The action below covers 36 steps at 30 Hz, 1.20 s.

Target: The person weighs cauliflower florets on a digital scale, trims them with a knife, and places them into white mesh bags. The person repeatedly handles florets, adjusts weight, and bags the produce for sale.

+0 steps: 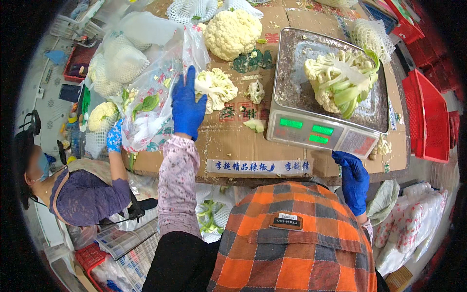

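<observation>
My left hand point(188, 104), in a blue glove, lies with fingers spread between a clear plastic bag point(157, 91) and a cut cauliflower piece point(217, 87); its fingertips meet the bag's edge, and whether they grip it is unclear. My right hand point(353, 182), also blue-gloved, hangs at the table's front edge just below the scale; its fingers are bent and nothing shows in them. On the metal pan of the digital scale point(292, 91) rests a trimmed cauliflower point(341, 80) with pale green leaves. A whole cauliflower head point(233, 34) sits behind the cut piece.
Cardboard point(233, 146) covers the table, with cauliflower scraps point(256, 91) on it. Net-wrapped cauliflowers point(124, 60) are piled at the left. A co-worker point(87, 189) stands left, a blue-patterned glove point(115, 135) near the bag. Red crates point(427, 116) stand at the right, above plastic-wrapped packs point(410, 219).
</observation>
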Available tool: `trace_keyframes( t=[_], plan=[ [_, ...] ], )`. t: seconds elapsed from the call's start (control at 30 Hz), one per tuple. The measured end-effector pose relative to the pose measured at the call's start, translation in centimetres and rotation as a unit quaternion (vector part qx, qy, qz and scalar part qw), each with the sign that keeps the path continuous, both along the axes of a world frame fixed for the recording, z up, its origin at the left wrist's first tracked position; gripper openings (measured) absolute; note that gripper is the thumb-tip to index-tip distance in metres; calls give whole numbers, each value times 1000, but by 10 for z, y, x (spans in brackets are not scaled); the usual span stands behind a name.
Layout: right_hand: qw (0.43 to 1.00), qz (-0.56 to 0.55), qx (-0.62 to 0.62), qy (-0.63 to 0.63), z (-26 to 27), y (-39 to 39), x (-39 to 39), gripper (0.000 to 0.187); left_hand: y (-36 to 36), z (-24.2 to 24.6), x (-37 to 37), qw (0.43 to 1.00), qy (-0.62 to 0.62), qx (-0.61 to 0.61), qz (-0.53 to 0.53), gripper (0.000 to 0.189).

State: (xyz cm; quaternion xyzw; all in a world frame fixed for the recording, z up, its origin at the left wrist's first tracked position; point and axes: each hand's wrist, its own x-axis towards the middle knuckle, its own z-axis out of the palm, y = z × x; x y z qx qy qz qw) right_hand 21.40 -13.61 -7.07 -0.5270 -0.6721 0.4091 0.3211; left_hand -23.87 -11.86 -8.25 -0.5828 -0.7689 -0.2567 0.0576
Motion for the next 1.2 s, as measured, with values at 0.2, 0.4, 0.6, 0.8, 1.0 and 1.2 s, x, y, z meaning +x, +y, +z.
trace_keyframes(
  t=[0.2, 0.4, 0.6, 0.8, 1.0, 1.2],
  plan=[
    [997, 58, 52, -27, 13, 20, -23, 19, 9, -23, -18, 974, -221, -51, -22, 80],
    [967, -119, 177, -142, 4, 28, 32, 12, -14, -39, 2, 961, -267, 62, -35, 76],
    [910, -312, 144, -233, -33, 64, 117, 30, -13, -49, 19, 954, -276, 115, 8, 74],
    [874, -191, 220, -390, -44, 81, 99, 28, -21, -53, 10, 967, -224, 103, 68, 72],
    [843, -100, 86, -522, -38, 98, 107, 33, -46, -53, 23, 966, -235, 102, 35, 72],
    [879, -174, -40, -442, -34, 129, 115, 47, -53, -52, 37, 958, -239, 160, 12, 81]
  ],
)
